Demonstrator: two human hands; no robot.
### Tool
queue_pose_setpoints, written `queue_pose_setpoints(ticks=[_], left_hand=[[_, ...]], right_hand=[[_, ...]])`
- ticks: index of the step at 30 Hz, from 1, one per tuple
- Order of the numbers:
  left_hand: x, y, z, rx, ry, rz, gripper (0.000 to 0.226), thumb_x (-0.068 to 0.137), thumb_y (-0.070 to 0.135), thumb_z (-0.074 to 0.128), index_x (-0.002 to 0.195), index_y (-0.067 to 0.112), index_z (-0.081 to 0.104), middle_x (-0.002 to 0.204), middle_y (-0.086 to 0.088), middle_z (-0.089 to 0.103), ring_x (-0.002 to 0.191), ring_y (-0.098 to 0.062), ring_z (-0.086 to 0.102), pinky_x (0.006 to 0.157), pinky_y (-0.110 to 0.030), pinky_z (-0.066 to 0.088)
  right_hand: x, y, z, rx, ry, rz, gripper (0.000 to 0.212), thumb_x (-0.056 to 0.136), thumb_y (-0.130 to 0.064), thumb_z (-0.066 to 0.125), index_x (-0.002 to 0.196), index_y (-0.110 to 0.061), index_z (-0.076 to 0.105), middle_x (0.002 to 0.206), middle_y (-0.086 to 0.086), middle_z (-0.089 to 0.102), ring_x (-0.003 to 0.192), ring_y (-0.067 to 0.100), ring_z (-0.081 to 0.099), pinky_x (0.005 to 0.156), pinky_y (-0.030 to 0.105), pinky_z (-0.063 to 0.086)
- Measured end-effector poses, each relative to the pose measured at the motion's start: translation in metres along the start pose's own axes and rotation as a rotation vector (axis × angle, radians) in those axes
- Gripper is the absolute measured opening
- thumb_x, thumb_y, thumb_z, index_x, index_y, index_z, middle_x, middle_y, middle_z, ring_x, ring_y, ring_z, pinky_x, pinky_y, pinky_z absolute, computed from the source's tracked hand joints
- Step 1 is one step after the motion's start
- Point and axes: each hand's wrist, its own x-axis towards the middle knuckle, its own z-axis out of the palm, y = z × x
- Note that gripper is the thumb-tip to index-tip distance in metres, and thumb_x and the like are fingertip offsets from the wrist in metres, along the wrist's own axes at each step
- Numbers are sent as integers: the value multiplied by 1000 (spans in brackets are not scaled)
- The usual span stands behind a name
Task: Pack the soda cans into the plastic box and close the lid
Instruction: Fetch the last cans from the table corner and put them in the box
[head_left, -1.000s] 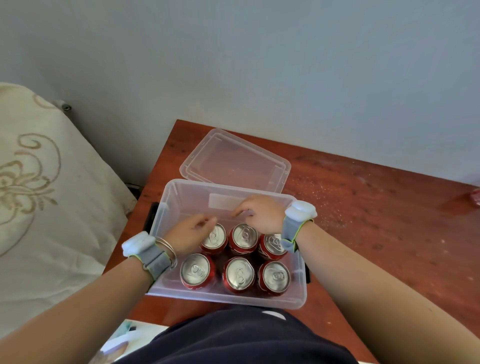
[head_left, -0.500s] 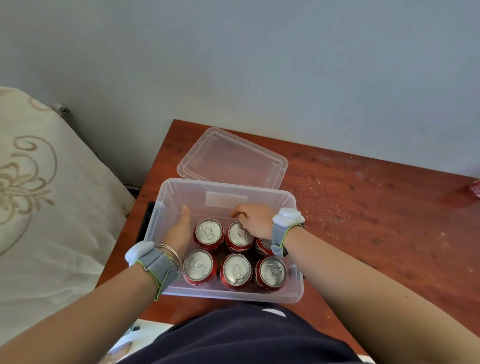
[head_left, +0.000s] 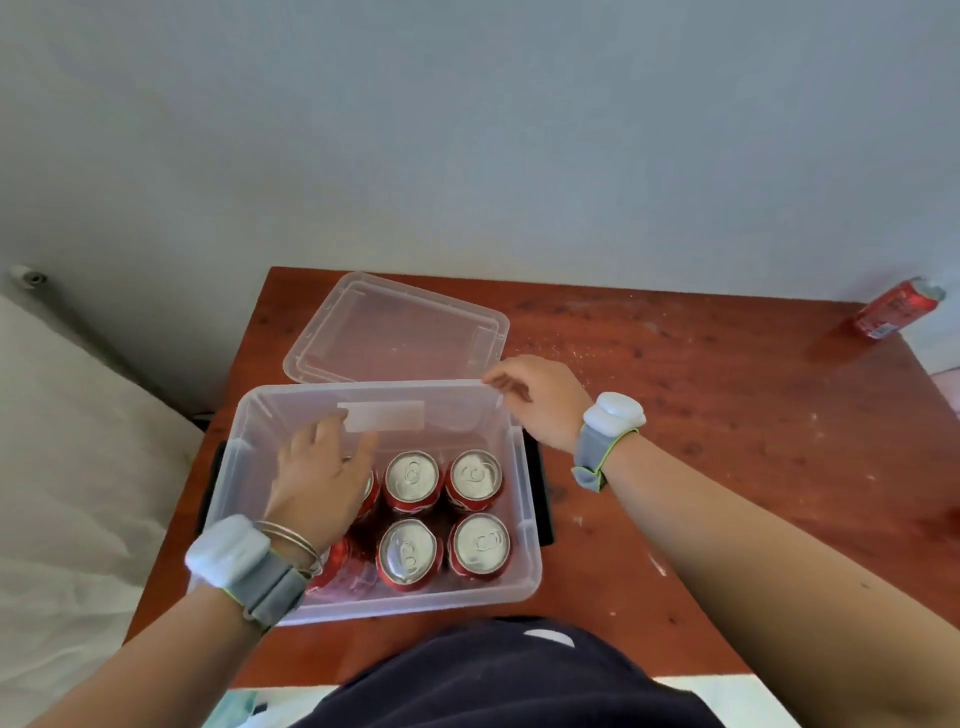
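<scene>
With my left hand (head_left: 317, 478) spread over the cans (head_left: 441, 514) and right hand (head_left: 540, 400) pinching the box (head_left: 524, 519) rim, I should next fetch the far-right can (head_left: 896, 307).

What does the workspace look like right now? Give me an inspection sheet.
Surface: wooden table, scuffed, pale specks.
Job's things: clear plastic box open; four can tops visible, two more cans partly hidden under the left hand; lid lying behind box; one soda can at the far right corner.
Clutter: nothing seen.
Grippers: left hand open over cans; right hand on the box's far right rim.
Cables: nothing seen.
Surroundings: grey wall, bedding left.
</scene>
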Motion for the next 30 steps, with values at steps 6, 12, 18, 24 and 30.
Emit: queue_pose_setpoints(ticks=[6,12,18,24,30], left_hand=[[1,113,47,119,-44,344,57,91,47,41,137,13,38,149,-11,34,137,-30,29,113,-46,25],[-6,276,171,184,-259,724,43,91,37,49,131,20,48,151,6,34,136,-17,33,112,-39,31],[-29,373,283,241,-437,853,47,88,31,53,133,19,46,153,4,29,138,-19,31,111,-32,29],[-22,414,388,474,-517,822,69,85,50,52,144,27,25,157,0,19,144,-26,16,116,-47,20],[5,392,448,713,-507,752,86,80,72,35,147,36,-6,160,2,-10,146,-29,-8,115,-59,4]], right_hand=[[-34,102,-65,-94,144,242,35,86,-10,51,118,-20,61,115,3,59,103,21,59,89,29,44],[-139,275,-163,-281,386,567,38,85,-22,55,122,-19,58,129,6,54,114,31,52,91,39,45],[-234,382,-242,-556,476,900,57,78,-36,65,131,-22,48,147,11,37,131,42,31,101,55,33],[-260,450,-264,-464,156,1083,46,81,-43,59,117,-14,54,124,17,51,110,42,49,85,46,51],[-220,474,-288,-437,160,919,37,84,-45,57,109,-18,63,115,12,57,106,36,53,84,42,51]])
